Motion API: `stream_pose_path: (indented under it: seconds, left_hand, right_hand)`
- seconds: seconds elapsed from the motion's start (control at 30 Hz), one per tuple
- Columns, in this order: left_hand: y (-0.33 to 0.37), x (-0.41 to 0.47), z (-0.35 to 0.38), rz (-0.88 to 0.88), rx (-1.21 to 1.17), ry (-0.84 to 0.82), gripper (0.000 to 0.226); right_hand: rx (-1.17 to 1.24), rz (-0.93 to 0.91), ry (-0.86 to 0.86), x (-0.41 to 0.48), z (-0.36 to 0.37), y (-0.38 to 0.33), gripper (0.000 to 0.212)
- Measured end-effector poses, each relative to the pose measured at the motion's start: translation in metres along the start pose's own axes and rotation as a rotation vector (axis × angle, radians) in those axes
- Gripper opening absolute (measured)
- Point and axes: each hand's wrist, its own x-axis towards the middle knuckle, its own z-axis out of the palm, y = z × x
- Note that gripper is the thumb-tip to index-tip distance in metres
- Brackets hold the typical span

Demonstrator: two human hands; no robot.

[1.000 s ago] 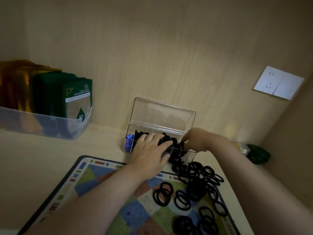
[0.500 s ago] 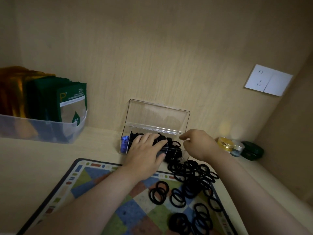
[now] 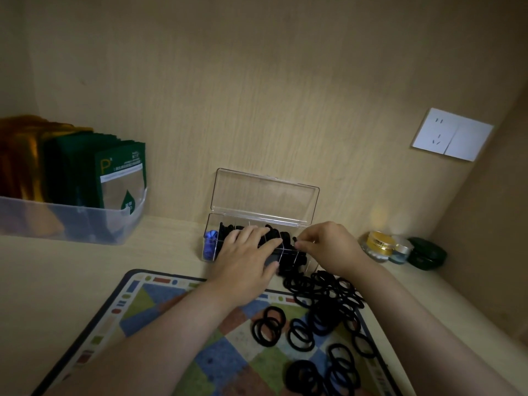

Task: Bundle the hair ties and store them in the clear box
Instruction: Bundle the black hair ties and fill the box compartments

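The clear box point(image 3: 213, 224) stands open against the back wall, its lid point(image 3: 265, 195) upright. Black hair ties point(image 3: 288, 238) fill its compartments. My left hand point(image 3: 248, 258) lies flat over the box's front, with straight fingers pressing on the ties inside. My right hand point(image 3: 328, 247) hovers at the box's right end, its curled thumb and forefinger pinching a black hair tie there. Several loose hair ties point(image 3: 323, 304) lie in a heap on the patterned mat point(image 3: 160, 310), just in front of the box.
A blue item point(image 3: 210, 238) sits in the box's left compartment. A translucent bin of green and gold sachets point(image 3: 85, 221) stands at the left. Small jars point(image 3: 380, 244) and a dark green case point(image 3: 425, 254) sit at the right, under a wall socket point(image 3: 451, 134).
My right hand lifted off the box, then came back to its right end with fingers pinched. My left hand stayed pressed on the ties in the box.
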Motion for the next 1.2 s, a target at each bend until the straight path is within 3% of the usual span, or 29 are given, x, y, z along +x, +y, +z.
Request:
stream_pose_path:
  seconds: [0.13,0.4,0.57,0.77,0.83,0.93,1.2]
  left_hand:
    - [0.0,0.0,0.001,0.014,0.009,0.008,0.052]
    - [-0.002,0.001,0.001,-0.015,-0.05,0.064,0.037]
    - [-0.002,0.002,0.003,-0.021,-0.067,0.089,0.036]
    - [0.001,0.002,-0.004,0.009,-0.098,0.208,0.03]
    - [0.005,0.001,-0.008,0.068,-0.117,0.235,0.024]
    - [0.012,-0.003,-0.011,0.178,-0.191,0.145,0.017]
    - [0.022,-0.011,-0.007,0.165,-0.271,-0.216,0.029]
  right_hand:
    - [0.045,0.098,0.161,0.011,-0.003,0.002,0.013]
    - [-0.133,0.072,0.185,0.019,0.005,-0.008,0.023]
    - [-0.329,-0.01,0.011,0.006,0.006,-0.01,0.032]
    - [-0.108,-0.075,0.168,-0.014,-0.012,-0.007,0.026]
    - [-0.089,-0.13,0.113,-0.027,-0.015,-0.008,0.022]
    - [-0.121,-0.169,-0.059,-0.048,-0.015,-0.007,0.023]
    - [-0.296,-0.219,-0.191,-0.068,0.007,0.003,0.049]
